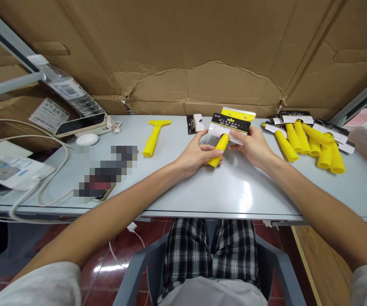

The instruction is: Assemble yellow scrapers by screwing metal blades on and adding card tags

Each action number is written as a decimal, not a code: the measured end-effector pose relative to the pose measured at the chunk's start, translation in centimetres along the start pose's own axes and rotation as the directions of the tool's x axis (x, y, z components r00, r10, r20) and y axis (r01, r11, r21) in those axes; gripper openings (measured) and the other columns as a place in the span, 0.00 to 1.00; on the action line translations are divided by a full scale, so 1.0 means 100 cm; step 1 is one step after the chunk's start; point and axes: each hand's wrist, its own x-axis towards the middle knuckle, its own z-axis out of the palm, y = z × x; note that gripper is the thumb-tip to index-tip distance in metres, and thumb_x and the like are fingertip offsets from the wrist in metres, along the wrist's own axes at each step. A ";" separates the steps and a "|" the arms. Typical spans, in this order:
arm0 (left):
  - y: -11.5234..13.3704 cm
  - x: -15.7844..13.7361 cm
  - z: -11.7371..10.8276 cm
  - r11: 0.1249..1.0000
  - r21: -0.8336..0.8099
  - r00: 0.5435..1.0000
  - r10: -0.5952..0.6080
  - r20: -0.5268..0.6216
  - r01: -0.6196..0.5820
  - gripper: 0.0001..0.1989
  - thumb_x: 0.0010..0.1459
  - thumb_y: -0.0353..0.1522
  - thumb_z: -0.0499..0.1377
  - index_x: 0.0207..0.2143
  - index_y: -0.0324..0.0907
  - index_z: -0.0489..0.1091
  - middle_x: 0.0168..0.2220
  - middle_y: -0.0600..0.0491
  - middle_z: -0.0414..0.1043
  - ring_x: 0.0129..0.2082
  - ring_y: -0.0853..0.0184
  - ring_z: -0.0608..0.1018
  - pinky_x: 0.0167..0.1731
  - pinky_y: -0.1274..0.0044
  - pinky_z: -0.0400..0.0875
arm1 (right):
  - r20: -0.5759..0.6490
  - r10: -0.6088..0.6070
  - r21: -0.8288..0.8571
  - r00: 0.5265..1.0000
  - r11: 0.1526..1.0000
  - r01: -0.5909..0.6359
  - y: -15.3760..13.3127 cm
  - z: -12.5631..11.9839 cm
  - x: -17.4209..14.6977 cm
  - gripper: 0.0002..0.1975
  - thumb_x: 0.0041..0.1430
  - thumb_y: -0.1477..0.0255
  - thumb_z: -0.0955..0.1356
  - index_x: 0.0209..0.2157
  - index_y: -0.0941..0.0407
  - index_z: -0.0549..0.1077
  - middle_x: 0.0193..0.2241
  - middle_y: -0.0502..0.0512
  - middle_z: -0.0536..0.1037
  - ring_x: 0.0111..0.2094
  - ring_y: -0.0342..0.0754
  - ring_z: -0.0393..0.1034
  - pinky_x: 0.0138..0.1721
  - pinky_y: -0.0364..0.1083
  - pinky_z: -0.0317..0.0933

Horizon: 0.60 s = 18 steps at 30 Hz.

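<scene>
Above the middle of the table is a yellow-handled scraper (219,152), with a black and white cardboard packaging card (226,127) around its upper part. A strip of its yellow head and pale blade edge shows beyond the card. My left hand (196,156) is closed around the handle from the left. My right hand (254,143) pinches the right side of the card, thumb on top; its other fingers are partly hidden. Below the handle lie several tiny metal screws (229,160). Left of my hands rests a bare yellow T-shaped scraper handle (153,138).
Another packaging card (195,123) lies behind my left hand. Several carded yellow scrapers (311,138) are piled at the right. A phone (80,125), white mouse (87,139), plastic bottle (70,91) and cables (54,168) crowd the left. Cardboard (202,46) walls the back.
</scene>
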 end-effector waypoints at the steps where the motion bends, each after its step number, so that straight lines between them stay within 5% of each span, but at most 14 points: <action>1: 0.000 0.000 0.000 1.000 -0.010 1.000 -0.010 0.015 0.011 0.63 0.47 0.30 0.79 0.76 0.51 0.44 0.36 0.52 0.78 0.32 0.54 0.86 0.40 0.58 0.82 | -0.010 -0.006 0.012 1.000 1.000 0.006 -0.001 -0.002 0.002 0.31 0.50 0.57 0.79 0.52 0.57 0.74 0.57 0.59 0.76 0.55 0.50 0.75 0.43 0.48 0.78; 14: 0.011 -0.006 -0.006 0.957 0.237 0.932 -0.233 0.279 0.169 0.60 0.43 0.29 0.80 0.75 0.49 0.55 0.42 0.48 0.78 0.32 0.56 0.87 0.35 0.63 0.82 | -0.169 -0.061 0.028 0.984 0.997 0.067 -0.022 -0.019 0.006 0.28 0.48 0.64 0.78 0.50 0.52 0.70 0.56 0.53 0.75 0.53 0.47 0.74 0.51 0.53 0.78; 18: 0.015 -0.005 -0.008 0.975 0.208 0.945 -0.141 0.295 0.081 0.39 0.54 0.40 0.77 0.65 0.47 0.69 0.44 0.45 0.80 0.35 0.60 0.86 0.35 0.68 0.82 | -0.177 -0.054 0.007 0.983 0.998 0.056 -0.024 -0.015 0.003 0.37 0.45 0.65 0.79 0.56 0.48 0.66 0.51 0.53 0.76 0.47 0.46 0.75 0.44 0.50 0.77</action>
